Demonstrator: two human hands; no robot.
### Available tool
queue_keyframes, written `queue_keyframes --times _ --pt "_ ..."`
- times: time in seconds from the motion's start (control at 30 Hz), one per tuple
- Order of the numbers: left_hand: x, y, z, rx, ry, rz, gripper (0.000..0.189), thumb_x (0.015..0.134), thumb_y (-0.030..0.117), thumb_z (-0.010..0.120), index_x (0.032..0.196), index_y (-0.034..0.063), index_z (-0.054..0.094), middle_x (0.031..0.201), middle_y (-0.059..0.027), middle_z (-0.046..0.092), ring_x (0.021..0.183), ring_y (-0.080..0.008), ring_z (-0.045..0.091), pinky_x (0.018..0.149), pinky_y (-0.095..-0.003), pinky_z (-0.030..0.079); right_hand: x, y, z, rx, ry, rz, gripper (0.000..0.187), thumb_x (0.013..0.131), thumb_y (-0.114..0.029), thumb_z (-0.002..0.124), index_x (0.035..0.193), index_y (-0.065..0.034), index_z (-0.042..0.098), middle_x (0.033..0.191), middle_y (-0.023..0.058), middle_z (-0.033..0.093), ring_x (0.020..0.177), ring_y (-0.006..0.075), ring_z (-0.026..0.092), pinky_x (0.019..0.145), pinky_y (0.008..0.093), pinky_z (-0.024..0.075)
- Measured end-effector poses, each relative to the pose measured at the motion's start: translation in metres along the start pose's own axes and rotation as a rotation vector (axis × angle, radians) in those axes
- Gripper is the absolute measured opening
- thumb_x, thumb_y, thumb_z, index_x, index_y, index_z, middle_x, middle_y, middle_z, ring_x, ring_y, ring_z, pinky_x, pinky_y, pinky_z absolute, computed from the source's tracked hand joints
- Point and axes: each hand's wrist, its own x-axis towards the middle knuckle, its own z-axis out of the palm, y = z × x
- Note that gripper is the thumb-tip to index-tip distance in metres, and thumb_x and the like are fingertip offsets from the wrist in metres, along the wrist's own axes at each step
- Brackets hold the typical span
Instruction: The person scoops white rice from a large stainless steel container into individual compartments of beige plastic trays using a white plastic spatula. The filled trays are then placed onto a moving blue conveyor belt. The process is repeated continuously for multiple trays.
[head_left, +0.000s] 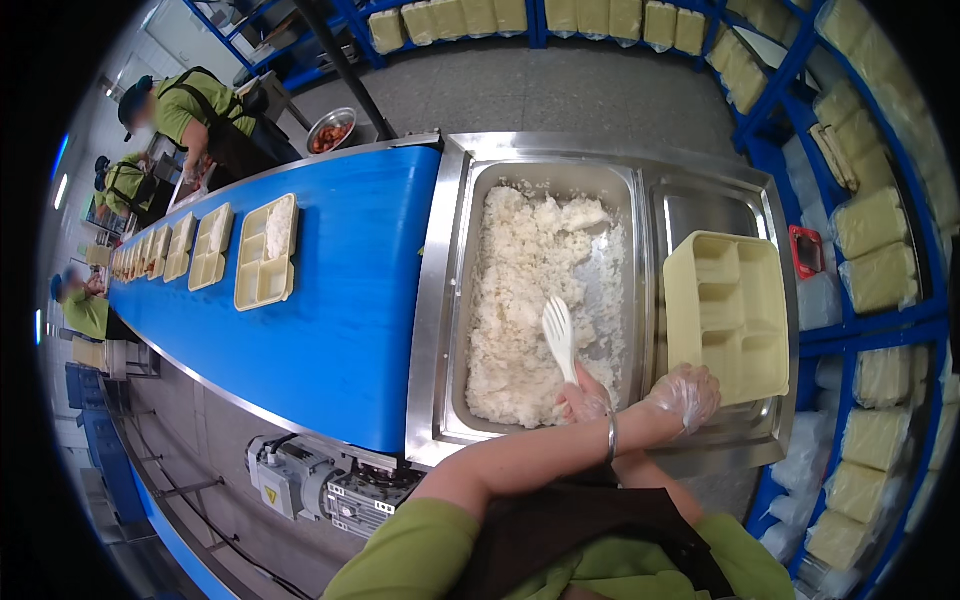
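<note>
My forearms cross, the left over the right. In my right hand (585, 397) is a white slotted serving spoon (559, 334), its head over the cooked white rice (525, 300). The rice fills much of a deep steel pan (626, 247), whose bottom shows bare on the right side. My left hand (686, 397), in a clear plastic glove, grips the near left corner of a stack of pale yellow compartment trays (757, 304). The top tray holds nothing. Some of the left fingertips are hidden.
A blue conveyor belt (337, 322) runs leftward, carrying a row of compartment trays; the nearest tray (255, 259) has rice in one compartment. Co-workers (202, 112) stand along the belt. A motor (300, 480) sits beneath its near edge. Blue shelving (862, 322) with wrapped tray stacks borders the right.
</note>
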Motion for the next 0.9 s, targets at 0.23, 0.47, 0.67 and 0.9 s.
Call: queue_keyframes --times 0.23,0.47,0.67,0.9 --pt "0.006 0.013 -0.044 -0.369 0.266 -0.188 0.015 0.079 0.016 0.053 0.088 0.0047 0.054 0.114 -0.0103 0.049 0.087 -0.0243 0.055 0.069 -0.0328 0.046 0.067 0.001 0.018 0.461 -0.120 0.082 0.021 0.080 -0.011 0.048 0.098 -0.0002 0.052 0.073 0.0095 0.055 0.051 0.0121 0.049 0.043 0.0235 0.0412" --pt "-0.052 -0.029 -0.098 -1.395 0.509 -0.314 0.030 0.093 0.026 0.035 0.107 0.0013 0.045 0.137 -0.0072 0.027 0.115 -0.0207 0.038 0.085 -0.0313 0.040 0.152 -0.017 0.043 0.488 -0.104 0.017 0.021 0.081 -0.014 0.050 0.099 -0.0028 0.052 0.065 0.0062 0.053 0.044 0.0103 0.045 0.038 0.0246 0.0384" --pt "-0.188 -0.041 -0.116 -1.939 0.931 -0.755 0.069 0.068 0.012 0.048 0.135 0.0104 0.031 0.137 -0.0068 0.029 0.122 -0.0234 0.035 0.099 -0.0350 0.036 0.173 -0.003 0.018 0.440 -0.173 -0.227 0.022 0.082 -0.015 0.049 0.102 -0.0057 0.051 0.063 0.0048 0.051 0.041 0.0106 0.044 0.035 0.0255 0.0366" --pt "-0.342 -0.060 -0.092 -1.544 1.575 -1.144 0.070 0.055 -0.014 0.033 0.124 0.0026 0.037 0.115 -0.0163 0.047 0.103 -0.0356 0.052 0.088 -0.0448 0.048 0.121 -0.030 0.003 0.267 -0.131 -0.345 0.033 0.085 -0.015 0.045 0.118 -0.0088 0.049 0.058 0.0018 0.048 0.039 0.0091 0.042 0.034 0.0248 0.0353"
